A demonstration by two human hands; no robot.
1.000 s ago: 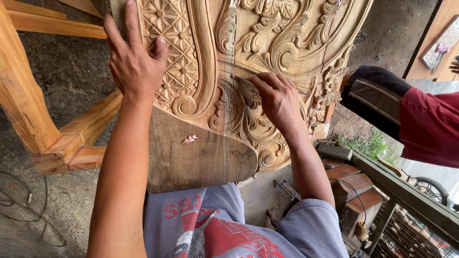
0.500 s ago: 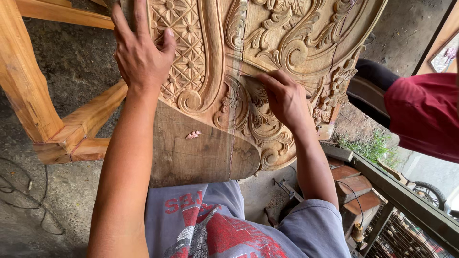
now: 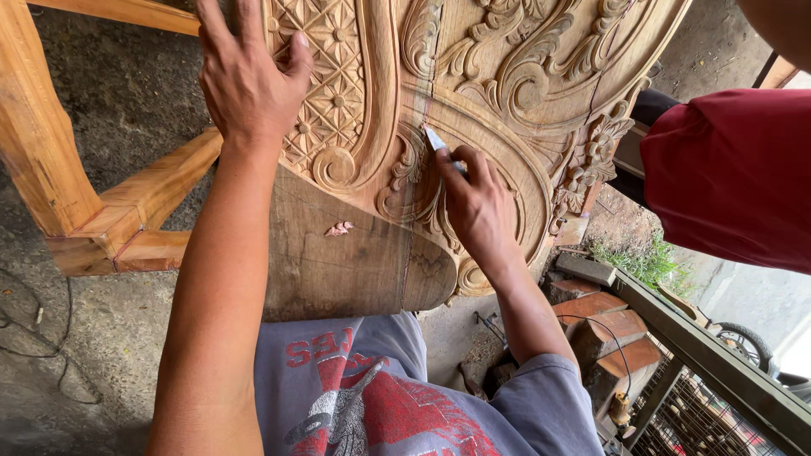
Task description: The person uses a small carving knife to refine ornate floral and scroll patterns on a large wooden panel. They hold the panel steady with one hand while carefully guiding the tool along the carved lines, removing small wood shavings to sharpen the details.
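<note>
A large carved wooden panel (image 3: 507,76) with scrollwork and a lattice of flowers fills the top of the head view. My left hand (image 3: 249,80) lies flat on the lattice carving, fingers spread. My right hand (image 3: 477,203) grips a small white piece, chalk or a thin blade (image 3: 438,140), with its tip against a vertical seam in the carving. Below the carving the panel ends in a plain, darker rounded board (image 3: 355,262) with a small pinkish chip (image 3: 340,228) on it.
A wooden frame (image 3: 101,211) stands at left on a concrete floor (image 3: 76,355). Another person in a red sleeve (image 3: 726,169) stands at right. Bricks (image 3: 596,317), a green metal rail (image 3: 718,363) and a patch of grass (image 3: 642,262) lie lower right.
The view has shifted a little. My right hand has slid down the seam, and the white piece now shows at its fingertips. My left hand stays on the lattice.
</note>
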